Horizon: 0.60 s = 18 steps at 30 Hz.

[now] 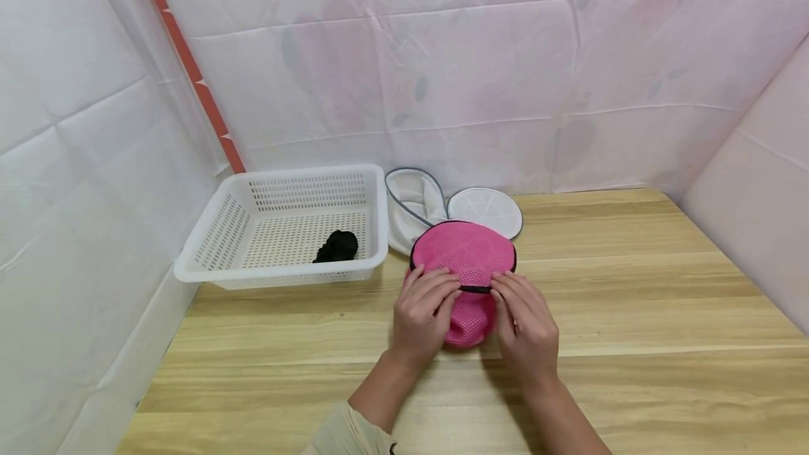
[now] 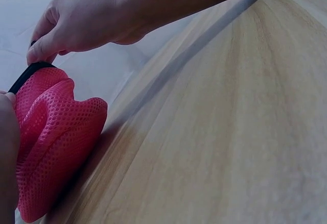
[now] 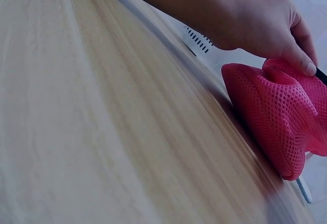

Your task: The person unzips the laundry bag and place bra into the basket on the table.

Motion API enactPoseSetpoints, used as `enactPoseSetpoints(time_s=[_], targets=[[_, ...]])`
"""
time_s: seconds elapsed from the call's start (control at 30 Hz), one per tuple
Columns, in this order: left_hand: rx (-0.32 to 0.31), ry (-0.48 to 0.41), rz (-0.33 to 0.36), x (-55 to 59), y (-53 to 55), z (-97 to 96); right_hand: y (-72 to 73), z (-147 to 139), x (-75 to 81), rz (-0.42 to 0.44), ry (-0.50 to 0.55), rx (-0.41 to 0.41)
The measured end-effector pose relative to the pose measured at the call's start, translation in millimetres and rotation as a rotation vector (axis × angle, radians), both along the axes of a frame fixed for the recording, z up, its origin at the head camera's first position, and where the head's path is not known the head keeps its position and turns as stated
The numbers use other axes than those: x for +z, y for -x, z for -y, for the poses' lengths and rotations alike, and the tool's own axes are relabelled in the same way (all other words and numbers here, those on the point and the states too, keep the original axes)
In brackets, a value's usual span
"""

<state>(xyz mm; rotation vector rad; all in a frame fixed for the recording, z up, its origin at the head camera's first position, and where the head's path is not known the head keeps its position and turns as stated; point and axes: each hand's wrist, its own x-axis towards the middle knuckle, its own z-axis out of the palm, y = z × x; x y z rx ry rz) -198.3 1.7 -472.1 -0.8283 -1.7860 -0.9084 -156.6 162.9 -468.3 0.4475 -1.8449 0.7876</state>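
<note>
A pink mesh laundry bag (image 1: 469, 250) with black edging sits on the table in front of me. My left hand (image 1: 422, 314) pinches its black rim on the left side, thumb underneath and fingers on top. On the right side my right hand (image 1: 527, 325) pinches the same rim in a like way. Between the hands a short stretch of black edging (image 1: 475, 289) shows. Below it the mesh body hangs in soft folds, seen in the left wrist view as a bulging pink bag (image 2: 59, 127). Its inside is hidden from view.
A white perforated plastic basket (image 1: 281, 274) stands at the back left with a bunched black cloth item (image 1: 338, 246) inside. Behind the pink bag lie a white bag with grey edging (image 1: 404, 230) and a flat white mesh disc (image 1: 487, 209). Sheet-covered walls enclose the wooden table (image 1: 638, 286).
</note>
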Motion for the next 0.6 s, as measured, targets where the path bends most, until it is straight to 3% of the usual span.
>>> enactPoseSetpoints(time_s=[0.6], targets=[[-0.023,-0.022,-0.052,4.5,-3.7,-1.6,0.5,3.0,0.9,-0.051,-0.032,0.079]])
